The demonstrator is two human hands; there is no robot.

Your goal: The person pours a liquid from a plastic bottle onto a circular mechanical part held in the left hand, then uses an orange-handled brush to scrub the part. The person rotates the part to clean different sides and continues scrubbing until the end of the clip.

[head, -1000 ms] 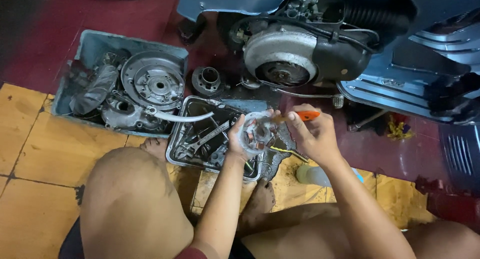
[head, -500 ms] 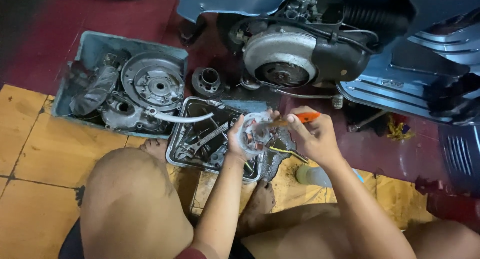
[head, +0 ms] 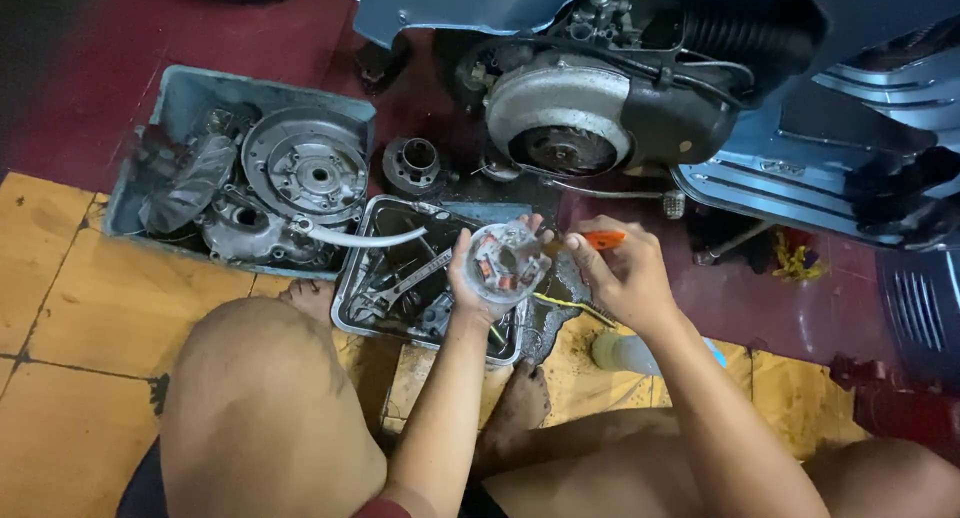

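Both hands work on a small engine part held above a tool tray.

The left hand [head: 470,278] grips a round grey metal stator plate with copper coils [head: 503,261], fingers curled around its rim. The right hand [head: 622,273], just beside it, is closed around an orange-handled brush [head: 588,241] whose tip touches the plate. Under the left hand lies a steel tray of wrenches [head: 352,296]; beyond it sits a grey plastic bin of engine parts [head: 190,93]. Ahead of both hands stands a blue scooter's engine [head: 590,103].
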